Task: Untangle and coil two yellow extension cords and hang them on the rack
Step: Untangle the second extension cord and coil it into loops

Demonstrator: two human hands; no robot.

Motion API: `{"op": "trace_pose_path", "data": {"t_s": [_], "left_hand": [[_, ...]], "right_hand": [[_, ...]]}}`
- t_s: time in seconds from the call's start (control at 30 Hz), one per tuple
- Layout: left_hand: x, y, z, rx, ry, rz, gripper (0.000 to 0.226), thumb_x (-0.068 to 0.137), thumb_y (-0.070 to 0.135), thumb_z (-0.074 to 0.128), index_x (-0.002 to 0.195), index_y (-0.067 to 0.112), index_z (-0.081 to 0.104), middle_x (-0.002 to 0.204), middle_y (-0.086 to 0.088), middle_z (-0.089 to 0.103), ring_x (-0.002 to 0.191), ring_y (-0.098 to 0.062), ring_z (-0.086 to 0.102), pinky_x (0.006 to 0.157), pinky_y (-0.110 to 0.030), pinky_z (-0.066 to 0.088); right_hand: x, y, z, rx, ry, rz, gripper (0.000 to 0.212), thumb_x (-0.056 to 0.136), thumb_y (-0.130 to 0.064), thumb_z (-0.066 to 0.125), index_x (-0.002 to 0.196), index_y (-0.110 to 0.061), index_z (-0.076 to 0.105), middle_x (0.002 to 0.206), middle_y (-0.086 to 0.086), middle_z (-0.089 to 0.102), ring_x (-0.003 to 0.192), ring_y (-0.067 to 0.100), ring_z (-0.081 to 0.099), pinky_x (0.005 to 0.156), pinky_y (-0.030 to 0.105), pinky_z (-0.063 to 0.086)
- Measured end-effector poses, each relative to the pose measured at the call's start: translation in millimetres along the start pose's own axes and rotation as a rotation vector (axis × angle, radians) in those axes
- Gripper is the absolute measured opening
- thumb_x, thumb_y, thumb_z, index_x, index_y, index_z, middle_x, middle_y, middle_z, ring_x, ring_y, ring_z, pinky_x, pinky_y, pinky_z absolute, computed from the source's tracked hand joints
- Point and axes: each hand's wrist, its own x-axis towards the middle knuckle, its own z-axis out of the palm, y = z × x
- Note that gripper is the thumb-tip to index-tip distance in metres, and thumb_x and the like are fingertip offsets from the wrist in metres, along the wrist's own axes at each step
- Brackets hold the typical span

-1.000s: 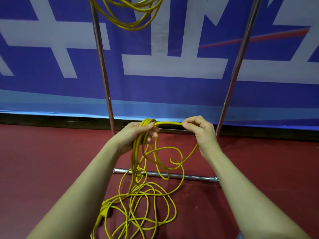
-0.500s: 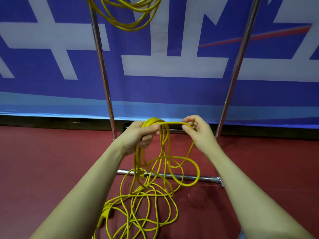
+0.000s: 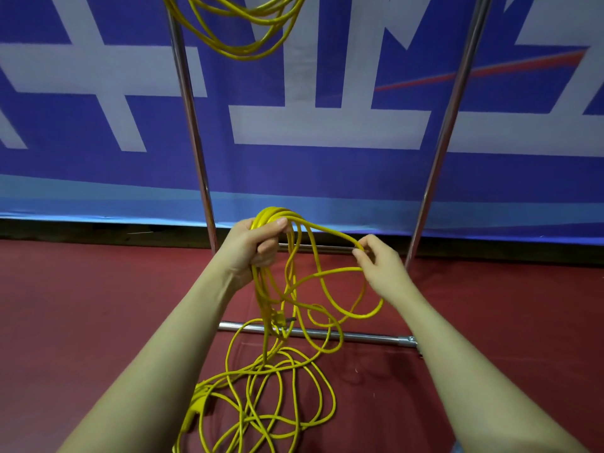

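My left hand [image 3: 253, 245] grips a bundle of several loops of a yellow extension cord [image 3: 295, 322], which droop below the fist. To the right and slightly lower, my right hand [image 3: 379, 264] pinches one strand of the same cord between thumb and fingertips. The remaining cord trails down into a loose tangle on the red floor, with a yellow plug end [image 3: 199, 403] near my left forearm. A second yellow cord, coiled [image 3: 238, 31], hangs at the top of the frame by the metal rack's left upright [image 3: 192, 132].
The rack's right upright [image 3: 447, 125] and its low base bar [image 3: 353, 336] stand just in front of me on the red floor [image 3: 81, 305]. Close behind the rack hangs a blue and white banner [image 3: 327, 132].
My right hand slid right and a little down along the strand, away from the left hand. Another loop has been laid over the bundle in my left hand.
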Motion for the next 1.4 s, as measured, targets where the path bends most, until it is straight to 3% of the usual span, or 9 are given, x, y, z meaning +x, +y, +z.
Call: {"op": "trace_pose_path", "data": {"t_s": [0.17,0.3,0.4,0.5,0.57,0.67,0.8,1.2,1.4], "left_hand": [[2,-5,2,0.015,0.186,0.025,0.026,0.098,0.017,0.050,0.078,0.003,0.058,0.040,0.005,0.031,0.031,-0.004,0.021,0.035,-0.015,0.017],[5,-12,0,0.131,0.371,0.054,0.026,0.096,0.019,0.057,0.076,0.004,0.062,0.041,0.004,0.036,0.035,-0.007,0.025,0.038,-0.018,0.019],[4,-13,0,0.205,0.415,0.082,0.028,0.096,0.019,0.058,0.072,0.006,0.061,0.041,0.004,0.037,0.035,-0.007,0.027,0.037,-0.017,0.022],[2,-9,-3,0.197,0.328,0.047,0.025,0.097,0.017,0.056,0.076,0.004,0.061,0.044,0.002,0.044,0.034,-0.008,0.030,0.037,-0.017,0.027],[0,-8,-2,0.168,0.254,0.013,0.021,0.098,0.014,0.054,0.082,0.002,0.060,0.050,0.000,0.057,0.036,-0.008,0.044,0.039,-0.018,0.038],[-2,-16,5,0.090,0.164,-0.099,0.013,0.097,0.009,0.053,0.090,0.002,0.061,0.068,-0.006,0.072,0.058,-0.013,0.069,0.054,-0.024,0.057],[-6,-30,19,0.111,0.034,-0.178,0.010,0.097,0.006,0.052,0.092,0.004,0.060,0.078,-0.009,0.074,0.069,-0.017,0.073,0.066,-0.028,0.058],[-10,-43,38,0.087,-0.230,-0.316,0.011,0.093,-0.001,0.052,0.092,0.004,0.062,0.087,-0.015,0.074,0.081,-0.024,0.073,0.089,-0.038,0.054],[-9,-41,44,0.164,-0.248,-0.330,0.013,0.086,-0.008,0.061,0.094,0.002,0.064,0.077,-0.010,0.072,0.069,-0.019,0.071,0.075,-0.031,0.059]], "right_hand": [[-1,2,4,0.055,0.076,0.021,0.015,0.092,-0.019,0.060,0.077,-0.017,0.062,0.062,-0.002,0.054,0.056,0.011,0.042,0.058,0.031,0.035],[-1,-1,-1,-0.045,0.183,-0.047,0.014,0.092,-0.025,0.061,0.093,-0.015,0.070,0.072,-0.007,0.061,0.068,0.010,0.052,0.066,0.032,0.041],[-1,-6,0,0.051,0.151,-0.028,0.014,0.093,-0.022,0.060,0.093,-0.014,0.071,0.067,-0.005,0.058,0.063,0.008,0.049,0.061,0.022,0.040],[2,-18,-1,0.543,0.071,0.190,0.020,0.098,-0.020,0.050,0.090,-0.014,0.067,0.049,-0.010,0.035,0.042,0.005,0.029,0.039,0.015,0.024],[5,-33,-3,0.875,0.055,0.282,0.023,0.101,-0.023,0.044,0.092,-0.013,0.062,0.046,-0.011,0.025,0.037,0.002,0.020,0.036,0.013,0.015],[12,-55,-5,1.235,0.062,0.350,0.026,0.101,-0.029,0.041,0.093,-0.013,0.060,0.044,-0.010,0.026,0.034,0.001,0.020,0.035,0.014,0.013],[17,-64,-5,1.503,0.068,0.415,0.029,0.100,-0.035,0.040,0.091,-0.015,0.059,0.041,-0.010,0.026,0.030,0.003,0.021,0.030,0.015,0.016],[26,-69,-3,1.681,0.084,0.420,0.033,0.101,-0.034,0.038,0.089,-0.012,0.059,0.040,-0.009,0.023,0.029,0.004,0.021,0.027,0.014,0.017],[30,-67,1,1.620,0.124,0.428,0.033,0.101,-0.035,0.038,0.089,-0.012,0.059,0.040,-0.008,0.025,0.031,0.004,0.022,0.030,0.014,0.018]]}}
